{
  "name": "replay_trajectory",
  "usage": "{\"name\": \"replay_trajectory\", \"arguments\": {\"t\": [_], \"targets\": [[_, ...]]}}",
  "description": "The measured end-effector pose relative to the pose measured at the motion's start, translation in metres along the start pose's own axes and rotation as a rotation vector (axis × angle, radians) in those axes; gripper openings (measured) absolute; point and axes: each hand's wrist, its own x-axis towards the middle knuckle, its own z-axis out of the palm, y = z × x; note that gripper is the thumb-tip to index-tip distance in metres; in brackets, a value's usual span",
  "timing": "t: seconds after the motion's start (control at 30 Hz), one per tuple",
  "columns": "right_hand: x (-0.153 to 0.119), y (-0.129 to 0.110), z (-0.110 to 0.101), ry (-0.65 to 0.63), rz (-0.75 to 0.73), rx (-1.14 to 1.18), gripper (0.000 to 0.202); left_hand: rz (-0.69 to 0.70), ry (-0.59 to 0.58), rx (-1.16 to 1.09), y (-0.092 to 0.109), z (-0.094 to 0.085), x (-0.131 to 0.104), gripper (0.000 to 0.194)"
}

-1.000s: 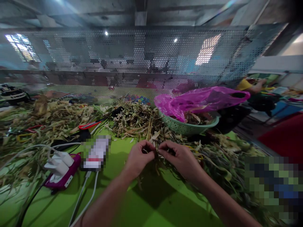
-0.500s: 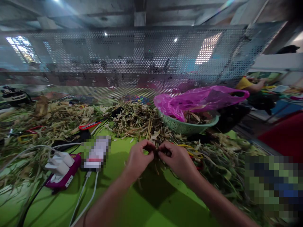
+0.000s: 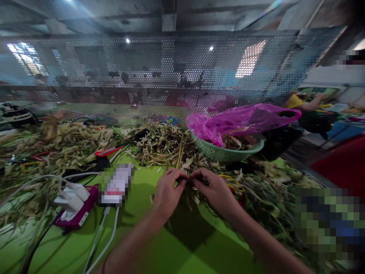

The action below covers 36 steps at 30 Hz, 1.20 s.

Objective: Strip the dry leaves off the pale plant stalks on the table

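On the green table (image 3: 137, 228), both hands pinch something unclear, facing a perforated metal screen (image 3: 142, 68)

no readable text or labels anywhere

On my worktop (image 3: 128, 243), 1 phone (image 3: 116, 184) lies right of the power strip (image 3: 76, 208); the basket (image 3: 228, 151) sits behind, rightward.
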Motion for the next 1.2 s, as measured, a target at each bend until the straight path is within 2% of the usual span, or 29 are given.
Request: {"name": "replay_trajectory", "arguments": {"t": [0.1, 0.2, 0.57, 0.8, 0.97, 1.2], "targets": [[0.0022, -0.001, 0.0008, -0.037, 0.026, 0.132, 0.018, 0.039, 0.019, -0.03, -0.0019, 0.001, 0.001, 0.018], [0.0031, -0.0019, 0.001, -0.079, 0.046, 0.169, 0.018, 0.048, 0.012, -0.065, -0.0011, 0.0012, 0.0016, 0.017], [0.0009, -0.0012, -0.0025, 0.018, 0.017, -0.031, 0.01, -0.01, 0.009, -0.083, 0.0004, -0.0022, 0.0026, 0.015], [0.001, -0.0032, -0.0019, 0.01, 0.051, 0.06, 0.012, 0.0, 0.032, -0.087, -0.001, -0.0016, 0.0028, 0.011], [0.0017, -0.0016, 0.0, -0.047, 0.006, 0.094, 0.019, 0.026, 0.027, -0.107, -0.0024, -0.0006, 0.0028, 0.01], [-0.0008, -0.0065, -0.002, 0.04, 0.011, -0.014, 0.01, 0.031, 0.008, -0.115, 0.0005, -0.0016, 0.0026, 0.013]]}}
